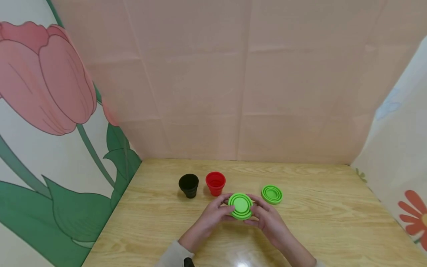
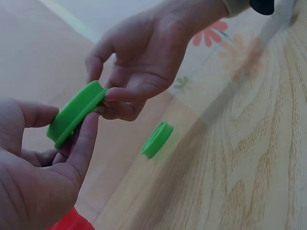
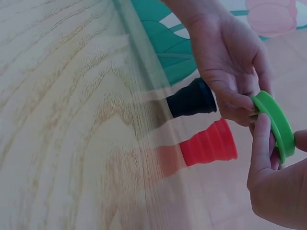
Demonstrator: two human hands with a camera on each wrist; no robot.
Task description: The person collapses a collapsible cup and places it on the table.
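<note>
Between both hands, above the table, is a green collapsible cup [image 1: 240, 205], folded flat into rings. My left hand [image 1: 213, 214] pinches its left edge between thumb and fingers. The opposite edge is pinched by my right hand [image 1: 267, 219]. In the left wrist view the held cup [image 2: 76, 115] is tilted, its side showing. A second flattened green cup [image 1: 271, 194] lies on the table just beyond my right hand. Beyond my left hand stand an expanded red cup [image 1: 215, 183] and, to its left, an expanded black cup [image 1: 188, 185], both upright with mouths up.
The wood-grain table [image 1: 150, 222] ends at a pink fabric backdrop [image 1: 200, 92]. A tulip-printed panel [image 1: 56, 85] borders the left side, and a flower-printed panel [image 1: 397, 148] the right.
</note>
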